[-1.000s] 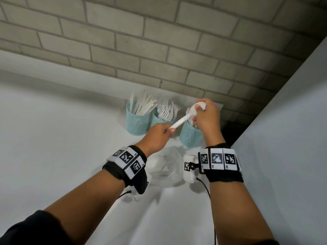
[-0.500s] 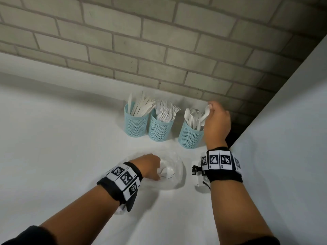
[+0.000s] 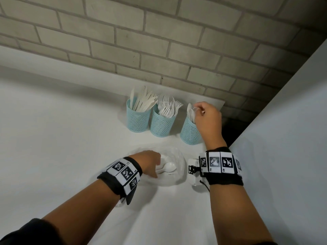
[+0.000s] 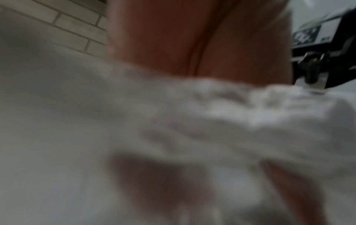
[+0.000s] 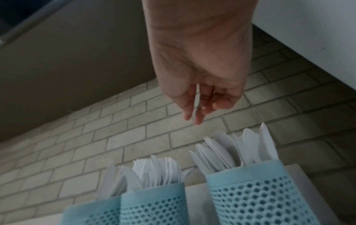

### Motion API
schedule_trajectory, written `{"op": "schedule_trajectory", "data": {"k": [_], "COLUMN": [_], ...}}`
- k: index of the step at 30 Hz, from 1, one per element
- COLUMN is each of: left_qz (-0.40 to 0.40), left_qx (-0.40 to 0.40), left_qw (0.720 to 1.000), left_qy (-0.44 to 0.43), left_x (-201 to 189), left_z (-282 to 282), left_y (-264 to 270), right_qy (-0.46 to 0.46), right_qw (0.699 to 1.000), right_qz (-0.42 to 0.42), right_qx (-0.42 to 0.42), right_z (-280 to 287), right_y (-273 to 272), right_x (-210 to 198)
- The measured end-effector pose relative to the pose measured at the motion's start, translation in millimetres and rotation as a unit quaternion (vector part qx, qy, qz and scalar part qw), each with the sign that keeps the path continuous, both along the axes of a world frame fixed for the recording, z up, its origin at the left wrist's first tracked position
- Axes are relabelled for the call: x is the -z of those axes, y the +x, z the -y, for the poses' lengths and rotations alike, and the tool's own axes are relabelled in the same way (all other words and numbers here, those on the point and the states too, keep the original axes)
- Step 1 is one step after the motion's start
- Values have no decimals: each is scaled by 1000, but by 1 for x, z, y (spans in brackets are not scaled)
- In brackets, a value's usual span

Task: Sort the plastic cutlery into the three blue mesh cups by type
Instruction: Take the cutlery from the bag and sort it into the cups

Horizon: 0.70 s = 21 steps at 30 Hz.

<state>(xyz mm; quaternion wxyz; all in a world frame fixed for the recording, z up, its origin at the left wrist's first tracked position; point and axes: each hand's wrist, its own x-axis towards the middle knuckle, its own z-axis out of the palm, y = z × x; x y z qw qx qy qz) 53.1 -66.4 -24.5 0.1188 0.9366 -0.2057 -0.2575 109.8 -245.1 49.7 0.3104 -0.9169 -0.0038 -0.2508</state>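
Three blue mesh cups stand in a row by the brick wall: the knife cup [image 3: 137,121], the fork cup [image 3: 161,125] and the spoon cup [image 3: 188,133]. My right hand [image 3: 197,110] hovers over the spoon cup [image 5: 250,194] and pinches a white plastic spoon [image 5: 196,105] between thumb and fingers. Nearer me lies a crumpled clear plastic bag [image 3: 179,156] with white spoons [image 3: 169,167] in it. My left hand [image 3: 150,162] reaches into the bag over the spoon handles. Its fingertips are hidden, and the left wrist view shows only blurred plastic [image 4: 250,106].
The white table [image 3: 62,138] ends at the brick wall [image 3: 159,50] behind the cups. A tall white panel [image 3: 283,138] closes off the right side, with a dark gap [image 3: 233,128] at the back corner beside the spoon cup.
My left hand let go of the spoon's handle and dropped into the bag. My right hand carried the spoon to the right, over the spoon cup.
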Motion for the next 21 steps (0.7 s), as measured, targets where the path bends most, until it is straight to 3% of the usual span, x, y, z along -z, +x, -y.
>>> {"op": "schedule_trajectory", "data": {"k": [1, 3, 5, 7, 14, 21], "left_qz": [0, -8, -13, -14, 23, 26], "left_qx": [-1, -11, -15, -16, -11, 15], "left_qw": [1000, 1000, 1000, 1000, 999, 1000], "left_qy": [-3, -13, -11, 2, 27, 9], "left_x": [1, 2, 2, 2, 1, 6], "left_z": [1, 2, 2, 2, 6, 5], "left_y": [-1, -3, -5, -6, -13, -18], "right_qy": [42, 58, -33, -117, -81, -51], "right_qw": [998, 977, 918, 872, 860, 877], "right_qz": [-17, -156, -340, -427, -487, -468], "right_qx": [-39, -133, -201, -210, -129, -91], "right_z": [-4, -11, -17, -21, -29, -29], "right_y": [-6, -19, -30, -38, -53, -59], "right_x": [0, 2, 8, 18, 53, 69]}}
